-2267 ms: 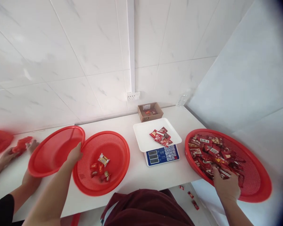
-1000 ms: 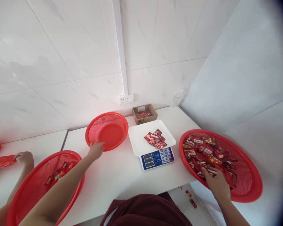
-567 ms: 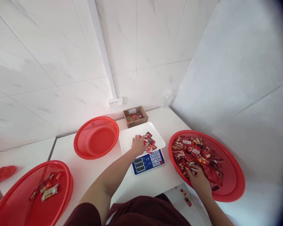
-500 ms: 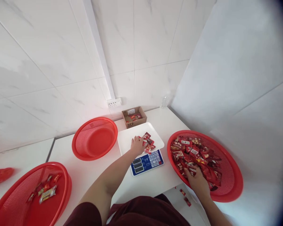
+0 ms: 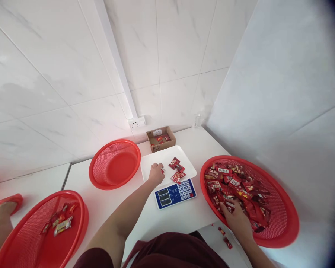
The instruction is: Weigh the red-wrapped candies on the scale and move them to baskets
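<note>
My left hand is closed on a small red wrapped candy over the white weighing pan; a bit of wrapper shows at its fingertips. To its right on the pan lies a small group of red candy packets. Below the pan is the blue keypad panel of the scale. My right hand rests in the large red basket, thumb and fingers around a red candy packet at the near edge of a heap of wrapped candies.
A red basket stands left of the scale; another at lower left holds several candies. Behind the pan is a cardboard box with red packets. Another person's arm reaches a red bag at far left. Candies lie below the table edge.
My left hand has drawn left from the packets on the pan, taking one wrapped candy. My right hand stays in the basket. At far left, the other person's arm has come further into view.
</note>
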A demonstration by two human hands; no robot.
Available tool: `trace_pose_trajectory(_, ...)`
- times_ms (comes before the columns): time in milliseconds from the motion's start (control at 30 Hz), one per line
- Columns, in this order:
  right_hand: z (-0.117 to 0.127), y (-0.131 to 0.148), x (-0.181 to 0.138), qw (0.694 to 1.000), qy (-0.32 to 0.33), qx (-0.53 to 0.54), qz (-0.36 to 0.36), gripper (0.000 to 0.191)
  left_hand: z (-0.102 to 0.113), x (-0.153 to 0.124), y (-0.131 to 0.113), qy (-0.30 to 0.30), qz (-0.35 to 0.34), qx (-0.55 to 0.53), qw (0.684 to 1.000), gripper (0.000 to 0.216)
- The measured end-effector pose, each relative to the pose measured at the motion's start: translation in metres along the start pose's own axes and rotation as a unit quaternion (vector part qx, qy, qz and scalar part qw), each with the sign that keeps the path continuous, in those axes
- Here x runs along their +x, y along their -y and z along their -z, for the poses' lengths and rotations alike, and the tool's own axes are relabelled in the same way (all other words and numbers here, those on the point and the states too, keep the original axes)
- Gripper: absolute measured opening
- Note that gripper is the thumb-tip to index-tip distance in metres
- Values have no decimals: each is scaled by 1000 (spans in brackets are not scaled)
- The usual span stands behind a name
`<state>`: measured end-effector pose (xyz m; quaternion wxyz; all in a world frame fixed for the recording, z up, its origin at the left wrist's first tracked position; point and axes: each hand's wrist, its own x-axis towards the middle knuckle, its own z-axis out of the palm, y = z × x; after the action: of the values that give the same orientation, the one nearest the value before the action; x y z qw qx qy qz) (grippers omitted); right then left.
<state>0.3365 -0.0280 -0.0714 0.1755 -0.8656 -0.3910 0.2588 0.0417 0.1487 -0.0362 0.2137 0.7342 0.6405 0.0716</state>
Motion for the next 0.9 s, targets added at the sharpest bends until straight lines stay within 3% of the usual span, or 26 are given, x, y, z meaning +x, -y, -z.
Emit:
trace_pose_trajectory(100,0,1,0,1000,2,8,-2,56,22,0,15,-47,6,-4,999,34)
trace_pose_trajectory(200,0,0,0,1000,5,8,0,56,60,-2,41,-104,26,5,994,33)
trace_pose_trajectory(300,-1,-2,1,1000,9,7,10,57,98,-5,74,-161,89,39,982,33)
trace_pose_trajectory(400,-2,-4,2,1000,9,8,17,57,112,-7,91,-176,153,104,967,39)
trace_pose_trajectory(500,-2,-3,2,1000,5,9,16,56,88,-5,75,-149,106,130,975,51)
trace_pose_trajectory(600,0,-2,2,1000,9,7,5,56,41,-3,27,-57,-55,105,991,62)
trace_pose_trajectory(700,1,0,2,1000,18,4,-2,53,-2,-1,-26,27,-177,57,982,72)
trace_pose_trajectory(800,2,3,1,1000,14,2,-1,50,-25,6,-58,84,-191,40,977,74)
trace_pose_trajectory(900,2,4,0,1000,7,10,-2,50,-32,17,-65,101,-153,55,981,68)
